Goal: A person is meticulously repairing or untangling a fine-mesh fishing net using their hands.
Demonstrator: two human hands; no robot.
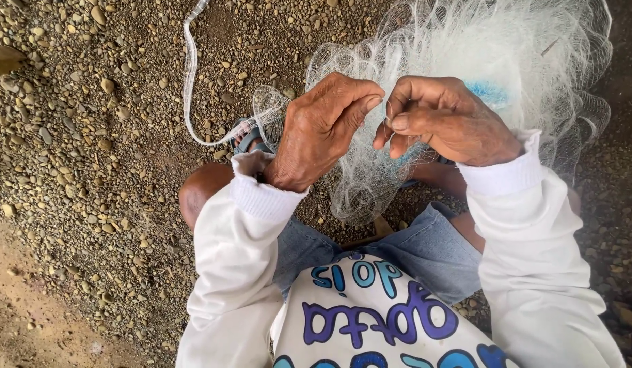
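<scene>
In the head view we look straight down at our own lap, where the only lettering in sight is the blue and purple print on the white shirt (377, 317) at the bottom edge, between our two long white sleeves (234, 272); we leave its words unread. Above it our left hand (319, 133) and right hand (445, 119) meet close together over a heap of fine white fishing net (466, 48), which spills from the top right corner down across our knees to the denim shorts (425, 249). The left hand is curled, its thumb and forefinger pressed together on a strand of mesh; the right hand is likewise closed in a pinch on the net's thread, fingertips nearly touching those of the left. A small patch of blue (490, 92) shows through the mesh just beyond the right hand. A thin translucent cord (188, 82) runs from the top edge down the gravel and loops back toward the net near our left wrist. Everything rests on ground of grey-brown gravel (91, 123), which gives way to bare sandy earth (37, 313) at the lower left corner.
</scene>
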